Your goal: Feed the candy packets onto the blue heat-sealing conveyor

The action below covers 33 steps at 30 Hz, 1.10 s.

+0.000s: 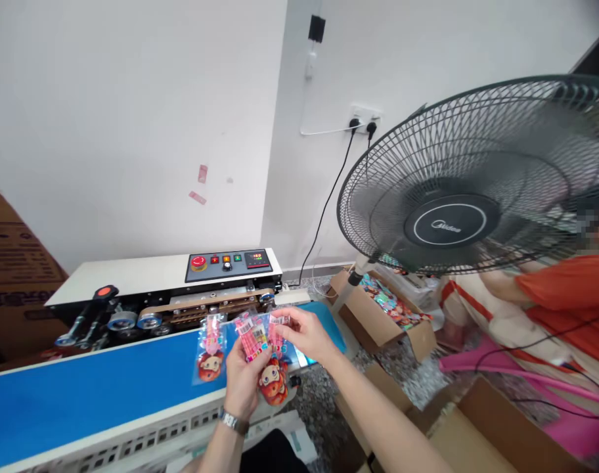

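My left hand (244, 381) is closed round a small bunch of clear packets with pink tops and a cartoon face (272, 382). My right hand (307, 334) pinches the top edge of one packet (278, 326) of that bunch, over the right end of the blue conveyor belt (83, 394). Another such packet (211, 355) lies flat on the belt just left of my hands, its pink top toward the sealing rollers of the white sealing machine (146, 274). A watch is on my left wrist.
A large black standing fan (477, 177) fills the right side. Behind it sits a person in orange (565, 295). Open cardboard boxes (378, 328) of colourful packets stand on the speckled floor. Cables run to a wall socket (363, 121). A brown carton (14, 263) is at the left.
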{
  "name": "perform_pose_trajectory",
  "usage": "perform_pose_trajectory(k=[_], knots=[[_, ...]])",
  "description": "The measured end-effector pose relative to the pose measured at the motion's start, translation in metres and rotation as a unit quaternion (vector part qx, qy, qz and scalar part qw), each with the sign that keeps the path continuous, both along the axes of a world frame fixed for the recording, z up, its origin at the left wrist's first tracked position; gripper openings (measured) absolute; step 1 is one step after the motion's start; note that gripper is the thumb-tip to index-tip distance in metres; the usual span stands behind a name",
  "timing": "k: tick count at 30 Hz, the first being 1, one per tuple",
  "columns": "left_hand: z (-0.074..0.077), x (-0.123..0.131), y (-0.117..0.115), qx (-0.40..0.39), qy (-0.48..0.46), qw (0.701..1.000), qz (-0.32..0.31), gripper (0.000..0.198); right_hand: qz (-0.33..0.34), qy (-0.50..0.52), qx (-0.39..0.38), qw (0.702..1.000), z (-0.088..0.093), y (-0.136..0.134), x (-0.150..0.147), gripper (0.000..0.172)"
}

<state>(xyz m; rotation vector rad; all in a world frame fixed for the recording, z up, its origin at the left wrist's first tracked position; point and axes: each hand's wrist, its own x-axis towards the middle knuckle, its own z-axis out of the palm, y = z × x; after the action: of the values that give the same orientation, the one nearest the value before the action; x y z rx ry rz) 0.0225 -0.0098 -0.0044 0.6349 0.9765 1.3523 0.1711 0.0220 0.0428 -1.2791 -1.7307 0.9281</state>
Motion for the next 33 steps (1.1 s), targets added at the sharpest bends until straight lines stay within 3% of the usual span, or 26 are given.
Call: perform_pose_trajectory(k=[3,7,12,15,19,22,25,30,33], knots=[[0.0,0.004,-0.001,-0.002,-0.001,1.0,0.005,0.048,-0.015,0.046,-0.01,0.999,-0.006,-0.006,0.001,0.026],[0.002,0.011,-0.002,-0.013,-0.037,0.999,0.001,0.052,-0.093,0.231,-0.077,0.965,-0.023,-0.017,-0.008,0.038],[0.002,0.009,0.0,-0.039,-0.044,0.998,0.015,0.052,-0.125,0.268,-0.102,0.95,-0.039,-0.013,-0.009,0.03],[0.001,0.001,0.003,-0.057,-0.054,0.996,0.029,0.05,-0.193,0.23,-0.065,0.952,-0.051,0.008,0.007,0.034],[-0.001,-0.009,0.006,-0.072,-0.088,0.993,0.04,0.047,-0.242,0.027,-0.076,0.967,-0.073,0.038,0.025,0.033],[0.0,-0.011,0.006,-0.084,-0.106,0.99,0.034,0.046,-0.228,-0.032,-0.077,0.97,-0.079,0.051,0.021,0.031],[0.001,-0.01,0.005,-0.078,-0.111,0.99,0.033,0.048,-0.203,-0.051,-0.05,0.977,-0.07,0.05,0.005,0.036],[0.001,-0.01,0.006,-0.052,-0.117,0.992,0.011,0.048,-0.057,0.067,-0.039,0.995,-0.042,0.026,-0.019,0.032],[0.002,-0.008,0.005,-0.034,-0.11,0.993,-0.006,0.047,-0.019,0.074,-0.047,0.996,-0.034,0.013,-0.023,0.025]])
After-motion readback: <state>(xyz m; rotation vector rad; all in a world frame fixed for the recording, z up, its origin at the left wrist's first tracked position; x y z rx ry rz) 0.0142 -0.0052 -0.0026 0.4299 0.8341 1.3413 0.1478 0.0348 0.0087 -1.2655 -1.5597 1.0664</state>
